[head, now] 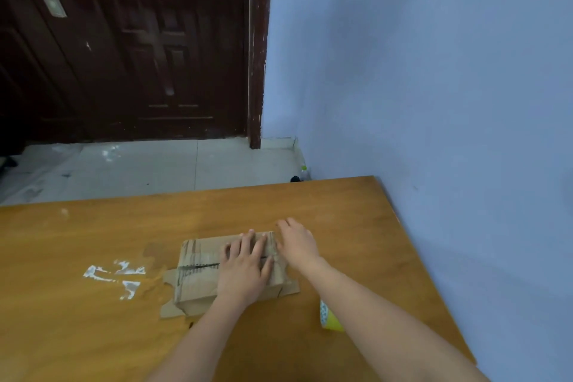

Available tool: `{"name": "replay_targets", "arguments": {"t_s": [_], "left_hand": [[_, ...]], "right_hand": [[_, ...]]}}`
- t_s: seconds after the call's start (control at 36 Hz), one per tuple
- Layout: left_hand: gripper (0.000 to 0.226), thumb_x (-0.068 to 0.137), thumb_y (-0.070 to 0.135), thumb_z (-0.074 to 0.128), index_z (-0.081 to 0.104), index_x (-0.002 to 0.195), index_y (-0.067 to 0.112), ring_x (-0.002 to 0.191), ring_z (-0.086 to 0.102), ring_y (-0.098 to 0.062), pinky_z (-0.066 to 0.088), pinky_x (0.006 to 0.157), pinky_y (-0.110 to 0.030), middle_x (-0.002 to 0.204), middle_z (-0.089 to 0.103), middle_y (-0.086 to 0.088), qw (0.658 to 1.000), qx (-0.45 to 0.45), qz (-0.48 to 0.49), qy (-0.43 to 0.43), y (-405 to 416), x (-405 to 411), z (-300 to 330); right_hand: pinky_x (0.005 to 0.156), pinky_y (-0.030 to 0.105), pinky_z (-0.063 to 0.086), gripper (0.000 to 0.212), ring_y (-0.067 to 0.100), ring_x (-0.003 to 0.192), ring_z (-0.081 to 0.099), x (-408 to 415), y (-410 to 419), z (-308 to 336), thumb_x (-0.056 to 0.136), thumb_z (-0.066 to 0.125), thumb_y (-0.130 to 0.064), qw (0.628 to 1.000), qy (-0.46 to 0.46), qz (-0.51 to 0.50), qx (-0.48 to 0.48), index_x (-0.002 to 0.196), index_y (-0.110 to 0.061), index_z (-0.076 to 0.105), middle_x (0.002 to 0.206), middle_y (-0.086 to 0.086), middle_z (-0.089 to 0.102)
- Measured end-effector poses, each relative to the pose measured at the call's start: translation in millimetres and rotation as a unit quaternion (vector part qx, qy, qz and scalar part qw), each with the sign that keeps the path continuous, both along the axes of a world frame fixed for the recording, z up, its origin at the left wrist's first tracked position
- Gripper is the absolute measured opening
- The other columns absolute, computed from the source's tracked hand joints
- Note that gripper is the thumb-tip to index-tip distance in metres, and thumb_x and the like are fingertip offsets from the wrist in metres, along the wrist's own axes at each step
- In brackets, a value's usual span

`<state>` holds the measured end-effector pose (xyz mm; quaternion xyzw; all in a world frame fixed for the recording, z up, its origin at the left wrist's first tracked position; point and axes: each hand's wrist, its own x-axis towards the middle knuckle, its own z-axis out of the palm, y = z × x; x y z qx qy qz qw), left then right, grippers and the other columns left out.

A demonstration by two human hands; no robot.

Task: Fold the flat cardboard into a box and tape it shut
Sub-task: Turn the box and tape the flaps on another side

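Note:
A small brown cardboard box point(198, 273) stands on the wooden table point(93, 242), its top flaps folded down with a dark seam between them; bottom flaps stick out flat at its base. My left hand point(245, 267) presses flat on the right half of the top, fingers spread and straight. My right hand point(297, 242) lies against the box's right end, fingers extended past its far corner. A roll of yellow tape point(330, 318) lies on the table just right of the box, partly hidden under my right forearm.
White patches of residue point(114, 276) mark the table left of the box. A blue wall point(434, 102) runs along the table's right edge. Beyond the far edge are a tiled floor and a dark wooden door point(139, 40).

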<state>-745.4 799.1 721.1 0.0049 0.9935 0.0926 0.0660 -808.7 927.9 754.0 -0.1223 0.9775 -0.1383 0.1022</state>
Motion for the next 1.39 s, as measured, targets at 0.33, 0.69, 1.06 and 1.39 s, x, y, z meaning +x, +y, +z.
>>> {"name": "replay_targets", "arguments": {"t_s": [0.33, 0.69, 1.06, 1.39], "left_hand": [[0.062, 0.092, 0.059, 0.011, 0.018, 0.148, 0.032, 0.138, 0.020, -0.024, 0.014, 0.107, -0.044, 0.155, 0.021, -0.001, 1.000, 0.005, -0.010, 0.013, -2.0, -1.6, -5.9], [0.061, 0.093, 0.058, 0.012, 0.017, 0.148, 0.031, 0.140, 0.016, -0.023, 0.013, 0.109, -0.044, 0.155, 0.019, -0.001, 1.000, 0.017, -0.014, 0.015, -3.1, -1.9, -7.0], [0.060, 0.092, 0.059, 0.015, 0.019, 0.147, 0.033, 0.139, 0.017, -0.025, 0.012, 0.108, -0.046, 0.154, 0.021, -0.002, 0.999, 0.005, -0.034, 0.010, -7.5, -1.4, -7.3], [0.059, 0.093, 0.058, 0.015, 0.022, 0.147, 0.035, 0.140, 0.021, -0.020, 0.015, 0.110, -0.041, 0.155, 0.021, 0.003, 0.986, -0.055, -0.159, 0.015, -42.3, 10.2, -2.0]], "right_hand": [[0.097, 0.042, 0.037, 0.034, 0.027, 0.120, 0.044, -34.1, 0.0, 6.1, 0.092, 0.050, -0.016, 0.980, -0.033, 0.150, 0.128, 0.125, -0.016, 0.058, 0.127, 0.006, 0.052], [0.095, 0.042, 0.038, 0.024, 0.027, 0.110, 0.055, -55.0, -14.0, 23.3, 0.093, 0.048, -0.017, 0.931, -0.049, 0.256, 0.255, 0.109, -0.012, 0.066, 0.111, 0.008, 0.066], [0.091, 0.039, 0.039, 0.024, 0.028, 0.100, 0.059, -50.6, -12.0, 19.8, 0.093, 0.043, -0.012, 0.934, -0.044, 0.259, 0.243, 0.098, -0.010, 0.066, 0.102, 0.010, 0.068], [0.082, 0.036, 0.042, 0.021, 0.030, 0.097, 0.062, -19.1, -0.4, 1.8, 0.091, 0.048, -0.017, 0.958, -0.042, 0.238, 0.153, 0.092, -0.010, 0.068, 0.099, 0.012, 0.069]]}}
